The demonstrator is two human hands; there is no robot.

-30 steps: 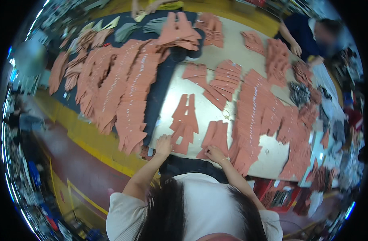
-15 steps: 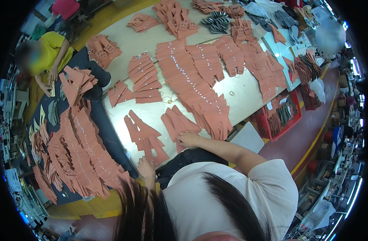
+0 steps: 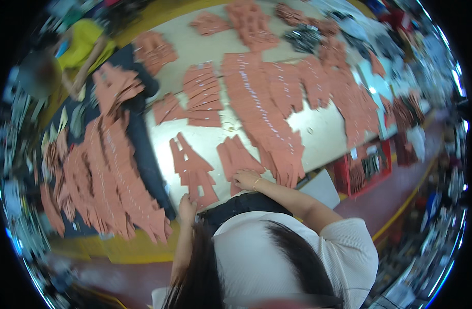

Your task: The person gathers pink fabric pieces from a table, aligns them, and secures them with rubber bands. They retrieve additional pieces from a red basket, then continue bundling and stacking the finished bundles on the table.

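My left hand (image 3: 187, 207) is at the table's near edge, fingertips beside the lower corner of a fanned set of salmon-coloured cut material pieces (image 3: 190, 164). Its fingers look apart, though motion smears them. My right hand (image 3: 245, 179) lies on the near end of a second small stack of the same pieces (image 3: 237, 156), its fingers stretched out over the material. A thin bracelet circles that wrist. Long overlapping rows of matching pieces (image 3: 256, 98) with small white marks cover the middle of the pale table (image 3: 161, 141).
Left, a dark-topped table (image 3: 143, 147) bears more salmon rows; a person in yellow (image 3: 89, 46) works at its far end. A red crate (image 3: 368, 180) with pieces stands at the right. Dark bundled pieces (image 3: 303, 38) lie at the back. A pale board (image 3: 322, 188) is beside my right arm.
The whole view has shifted and blurred, with table things further right in the picture. More of my left forearm shows. Both hands keep nearly the same places beside the pieces.
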